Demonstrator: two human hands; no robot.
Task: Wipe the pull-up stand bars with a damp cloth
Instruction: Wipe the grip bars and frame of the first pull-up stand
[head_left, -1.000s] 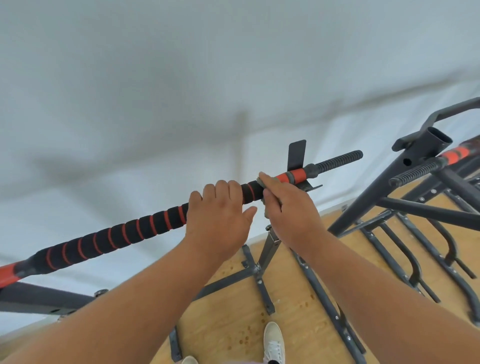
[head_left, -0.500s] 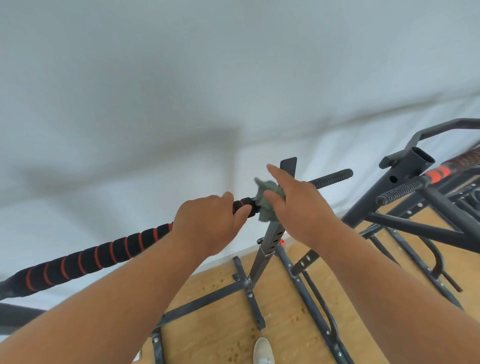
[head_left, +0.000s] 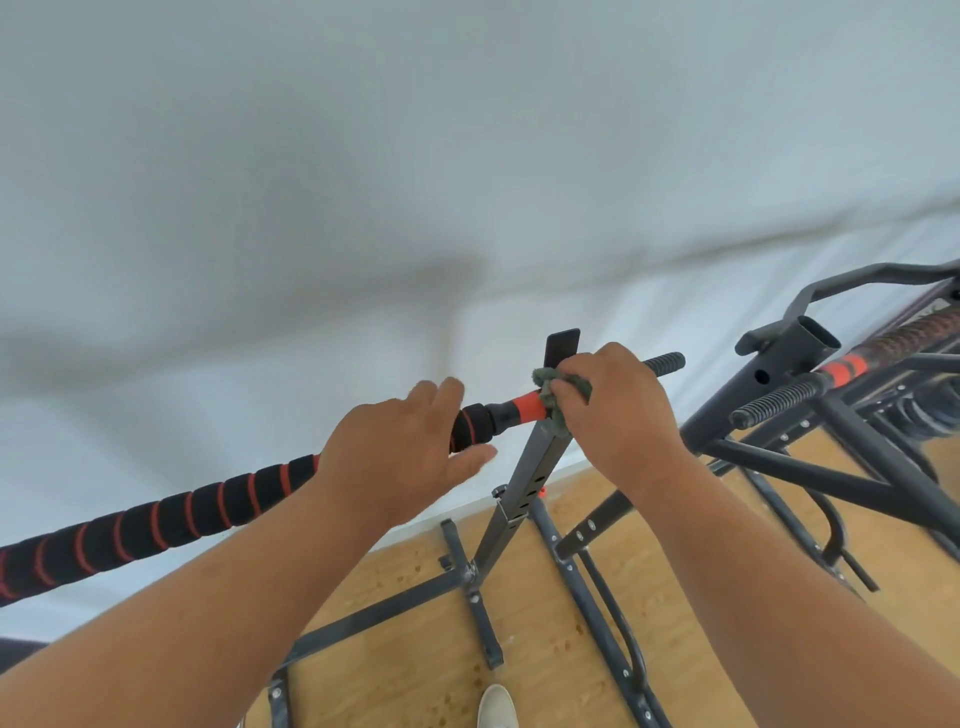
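Gripping the grey cloth (head_left: 558, 397) with your right hand (head_left: 618, 410), fingers curled round it, you have it bunched on the pull-up bar (head_left: 208, 512) right where the bar crosses the top of the grey upright post (head_left: 524, 488). Cloth sits just past the orange collar (head_left: 527, 406), touching it. Your left hand (head_left: 400, 457) rests over the black foam grip with red rings, fingers fairly straight and draped across the top, thumb out underneath; it looks like a loose rest, not a clamp. Bar's ribbed black end (head_left: 665, 361) sticks out beyond your right hand. A second stand (head_left: 789, 410) is to the right, well apart from your hands. Wooden floor (head_left: 415, 665) below, white shoe (head_left: 496, 706) at the bottom edge, white wall (head_left: 467, 156) behind.
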